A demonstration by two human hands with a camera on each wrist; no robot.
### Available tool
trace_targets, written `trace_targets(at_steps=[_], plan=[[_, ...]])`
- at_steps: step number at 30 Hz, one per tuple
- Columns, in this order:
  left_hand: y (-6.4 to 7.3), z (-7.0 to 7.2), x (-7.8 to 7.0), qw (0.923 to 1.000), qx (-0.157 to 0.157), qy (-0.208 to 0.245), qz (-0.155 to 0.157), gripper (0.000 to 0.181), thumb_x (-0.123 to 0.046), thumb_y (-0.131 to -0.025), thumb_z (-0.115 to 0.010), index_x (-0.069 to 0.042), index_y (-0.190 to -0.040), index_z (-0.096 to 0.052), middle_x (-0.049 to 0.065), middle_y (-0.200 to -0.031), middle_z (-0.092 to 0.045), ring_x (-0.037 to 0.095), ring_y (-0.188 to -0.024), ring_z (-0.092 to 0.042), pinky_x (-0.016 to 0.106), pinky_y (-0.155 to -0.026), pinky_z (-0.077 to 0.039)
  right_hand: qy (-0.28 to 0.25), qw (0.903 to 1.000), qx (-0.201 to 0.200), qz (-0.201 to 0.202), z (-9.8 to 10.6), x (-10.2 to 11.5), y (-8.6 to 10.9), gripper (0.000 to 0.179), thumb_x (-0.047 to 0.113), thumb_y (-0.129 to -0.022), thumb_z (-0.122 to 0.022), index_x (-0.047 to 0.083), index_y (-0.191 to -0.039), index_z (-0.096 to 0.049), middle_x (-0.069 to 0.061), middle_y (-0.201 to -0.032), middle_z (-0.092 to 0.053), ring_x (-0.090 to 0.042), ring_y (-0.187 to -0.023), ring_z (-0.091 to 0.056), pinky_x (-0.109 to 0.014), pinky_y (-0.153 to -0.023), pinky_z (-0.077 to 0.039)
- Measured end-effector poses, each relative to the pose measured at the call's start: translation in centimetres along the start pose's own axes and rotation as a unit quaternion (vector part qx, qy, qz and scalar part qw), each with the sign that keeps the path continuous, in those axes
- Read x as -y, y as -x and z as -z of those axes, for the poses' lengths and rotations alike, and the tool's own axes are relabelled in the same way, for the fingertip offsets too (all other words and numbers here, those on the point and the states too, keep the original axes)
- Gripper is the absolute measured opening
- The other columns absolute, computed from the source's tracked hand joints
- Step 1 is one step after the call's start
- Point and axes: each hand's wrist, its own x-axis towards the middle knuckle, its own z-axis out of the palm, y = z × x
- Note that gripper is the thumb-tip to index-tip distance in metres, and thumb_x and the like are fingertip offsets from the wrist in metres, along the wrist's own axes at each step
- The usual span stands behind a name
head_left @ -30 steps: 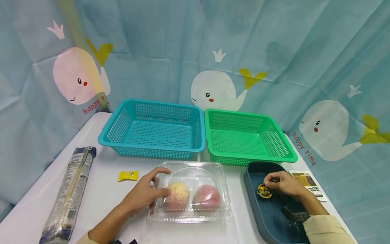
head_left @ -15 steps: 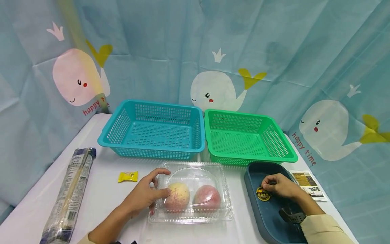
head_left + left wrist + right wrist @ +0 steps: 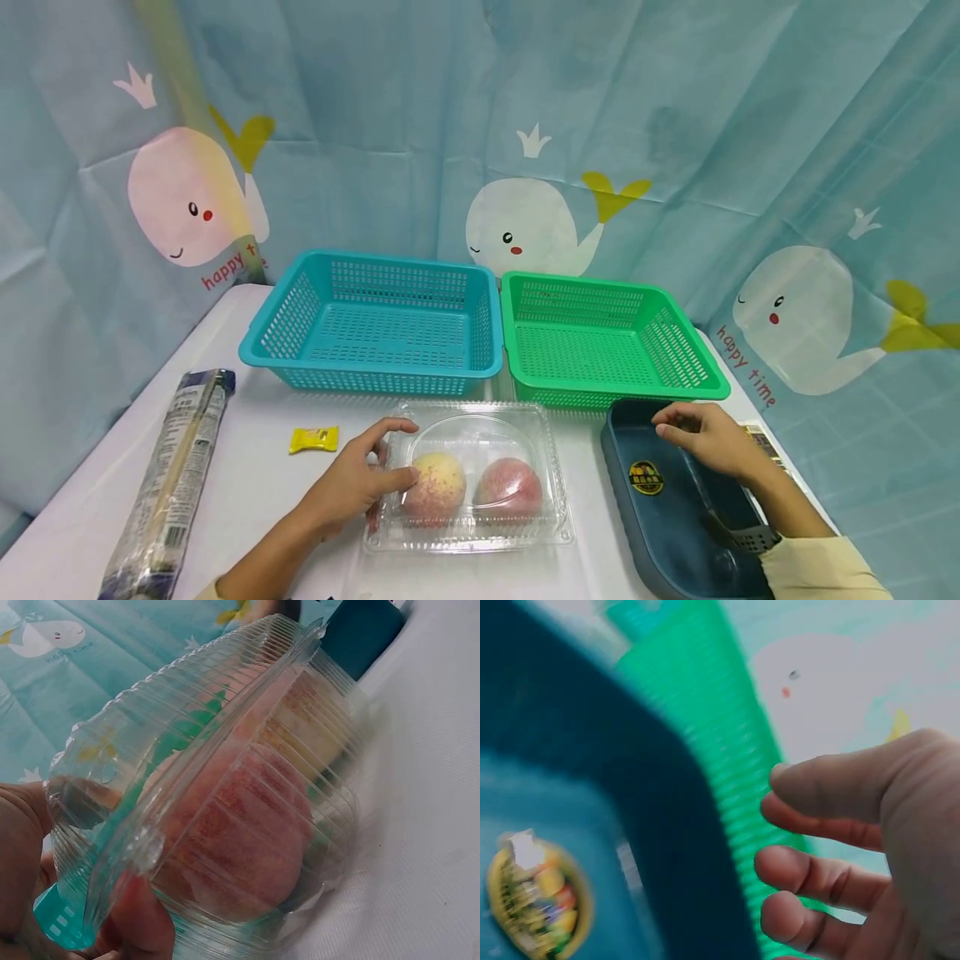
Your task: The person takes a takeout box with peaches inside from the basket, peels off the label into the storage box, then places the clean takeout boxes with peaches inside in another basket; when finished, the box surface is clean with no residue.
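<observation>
A clear plastic clamshell box with two peaches inside lies on the white table. My left hand grips its left side, thumb over the lid; in the left wrist view, fingers press its near edge. Flat on the floor of a dark blue tray lies a round black-and-gold sticker, printed with fruit. Above this tray's far right part, apart from the sticker, my right hand hovers with loosely bent fingers and holds nothing. The right wrist view shows a gap around its fingertips.
Behind stand a blue basket and a green basket, side by side. At left lie a small yellow packet and a long plastic-wrapped package. A printed packet is partly hidden beyond my right arm. A whale-print curtain hangs behind.
My right hand has let go of the sticker and moved up and to the right. The sticker stays in the tray. My left hand keeps its hold on the box.
</observation>
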Motion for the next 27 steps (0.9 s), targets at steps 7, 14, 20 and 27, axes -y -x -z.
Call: trace_targets(at_steps=[7,14,20,27], plan=[[0.0,0.1,0.1,1.0000,0.004,0.006,-0.004,0.060,-0.010,-0.081,-0.078,-0.011,-0.134,-0.049,0.016,-0.095,-0.029,0.011,-0.041,-0.033,0.028,-0.032,-0.044,0.020,0.9969,-0.065,0.038,2.7,3.2,0.0,0.014,0.012,-0.094,-0.064,0.009,-0.107,-0.069,-0.002,-0.095,-0.064,-0.016,-0.071,-0.053,-0.029,-0.053,-0.042],[0.0,0.0,0.0,0.9999,0.004,0.013,-0.001,0.061,-0.010,-0.081,-0.078,-0.011,-0.134,-0.049,0.015,-0.094,-0.028,0.011,-0.039,-0.032,0.028,-0.032,-0.044,0.015,0.9883,-0.128,0.082,4.6,4.2,-0.4,0.018,0.004,-0.090,-0.067,0.009,-0.108,-0.070,0.002,-0.100,-0.061,-0.013,-0.074,-0.053,-0.029,-0.048,-0.039],[0.1,0.0,0.0,0.9999,0.002,0.010,0.001,0.058,-0.011,-0.081,-0.078,-0.015,-0.132,-0.051,0.014,-0.093,-0.030,0.010,-0.040,-0.033,0.028,-0.032,-0.044,0.029,0.9844,-0.160,0.068,6.0,3.8,-0.9,0.021,0.006,-0.091,-0.066,0.007,-0.112,-0.068,0.006,-0.109,-0.056,-0.010,-0.083,-0.053,-0.025,-0.060,-0.039],[0.2,-0.1,0.0,0.9999,0.001,0.010,-0.001,0.058,-0.011,-0.081,-0.078,-0.014,-0.133,-0.050,0.014,-0.093,-0.031,0.010,-0.041,-0.033,0.028,-0.032,-0.044,0.008,0.9794,-0.191,0.063,7.0,2.6,-1.4,0.020,0.006,-0.093,-0.064,0.005,-0.112,-0.067,0.012,-0.113,-0.054,-0.015,-0.065,-0.049,-0.027,-0.048,-0.039]])
